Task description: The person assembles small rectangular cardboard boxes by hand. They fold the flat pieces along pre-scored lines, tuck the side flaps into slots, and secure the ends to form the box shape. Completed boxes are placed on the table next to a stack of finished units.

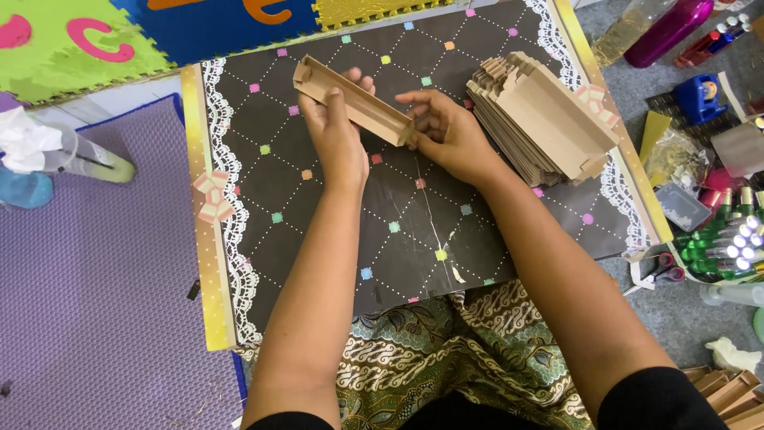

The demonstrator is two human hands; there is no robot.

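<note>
Head view: left hand (pixel 338 135) is wrapped around the middle of a brown cardboard box (pixel 352 99), fingers curled behind it, thumb laid along the front face, so it is gripping the box. Right hand (pixel 446 131) pinches the box's lower right end, fingers bent and close together at the end flap. The box is long, narrow and plain kraft-brown, partly folded into a tube and tilted, its upper left end open with the flap showing. It is held above a black board (pixel 398 215) with coloured squares and a lace edge. Just right of the right hand lies a stack of flat brown box blanks (pixel 541 119).
</note>
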